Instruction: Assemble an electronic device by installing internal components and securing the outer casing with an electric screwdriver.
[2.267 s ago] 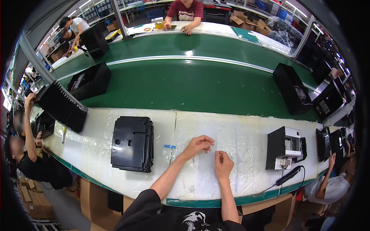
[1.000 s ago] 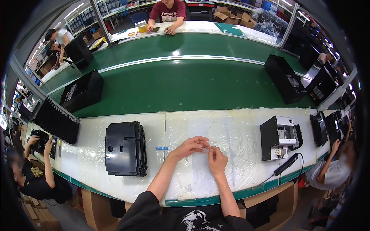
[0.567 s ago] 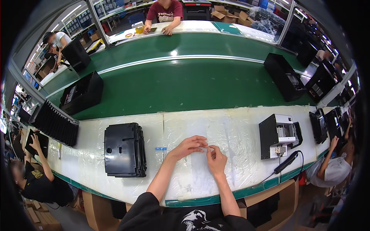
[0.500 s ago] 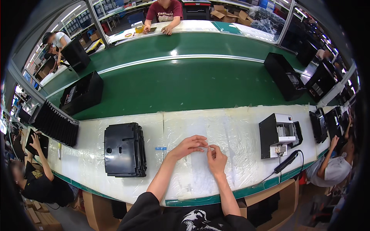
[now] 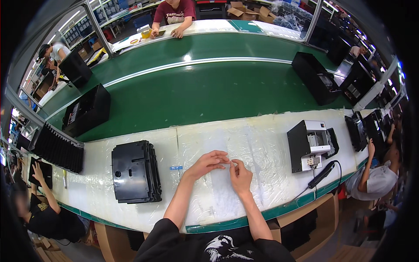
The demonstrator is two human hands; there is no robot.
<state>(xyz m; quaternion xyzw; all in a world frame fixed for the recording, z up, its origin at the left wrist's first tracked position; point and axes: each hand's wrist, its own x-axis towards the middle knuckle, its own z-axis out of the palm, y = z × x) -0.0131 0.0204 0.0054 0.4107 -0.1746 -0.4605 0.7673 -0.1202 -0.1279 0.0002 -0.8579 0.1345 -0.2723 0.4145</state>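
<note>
Over the middle of the white covered worktop, my left hand and my right hand meet at the fingertips. The fingers of my left hand stretch loosely to the right. My right hand is closed in a pinch against them; whatever it may hold is too small to make out. Left of my hands lies a small blue strip, and beyond it a stack of black plastic panels. To the right stands a small black-and-white machine, with a black corded hand tool lying in front of it.
A row of black panels stands at the far left. Behind the worktop runs a green conveyor carrying black housings at both ends. Across it sits a person; others work at either side. Cardboard boxes are below the front edge.
The whole view has shifted slightly, so most things appear a little farther left. My hands stay together, with the fingertips of both still meeting.
</note>
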